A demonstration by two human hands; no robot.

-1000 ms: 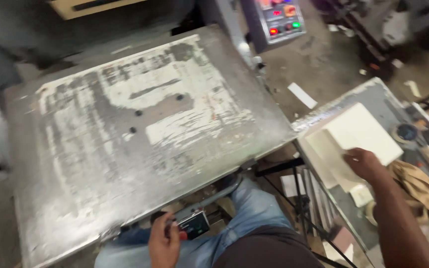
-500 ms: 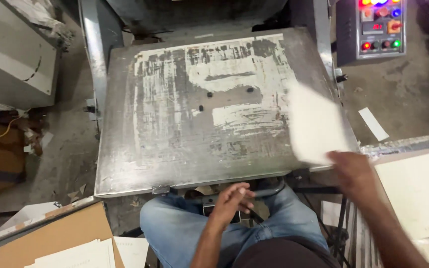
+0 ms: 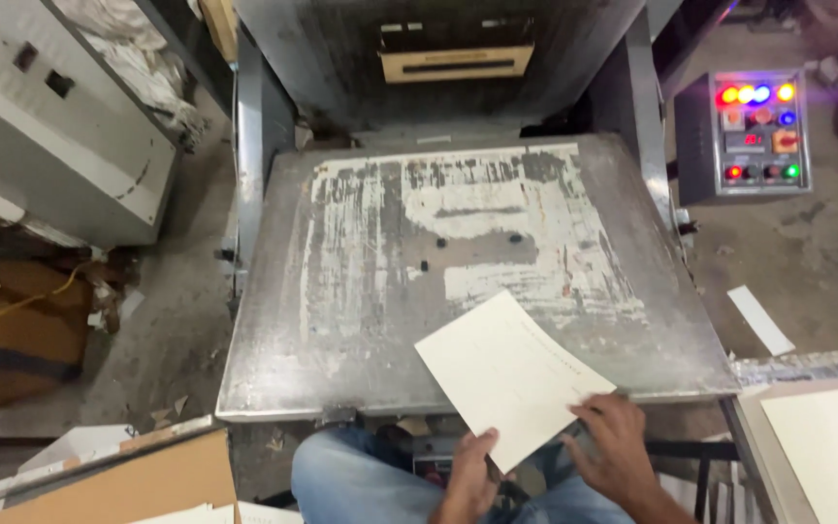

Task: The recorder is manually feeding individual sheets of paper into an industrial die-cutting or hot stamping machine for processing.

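Down at the bottom of the view, both hands gripped one cream sheet of card point(image 3: 511, 376). The left hand point(image 3: 470, 473) pinched its near corner from below, fingers closed on the edge, while the right hand point(image 3: 616, 442) clasped the sheet's right-hand corner with the fingers curled over the top. The sheet lay tilted, corner-on to the person, its far half resting on the front part of the worn metal platen point(image 3: 361, 281) and its near half overhanging the platen's front edge above the person's jeans point(image 3: 361, 480).

The platen, acting as the desk, was grey steel scuffed with white patches, with three small dark holes near its middle. Beyond the platen's far edge rose the dark body of the press with a pale slotted plate point(image 3: 456, 63) set in it. To the right of the platen stood a control box point(image 3: 751, 133) with glowing coloured lamps and buttons. Right of the platen's front corner lay a stack of blank cream sheets point(image 3: 831, 446) on a side tray, and a loose white strip point(image 3: 760, 320) lay on the floor near it. Left of the platen stood a grey cabinet point(image 3: 60, 126), and a brown cardboard box point(image 3: 157, 480) sat near the platen's front left corner.
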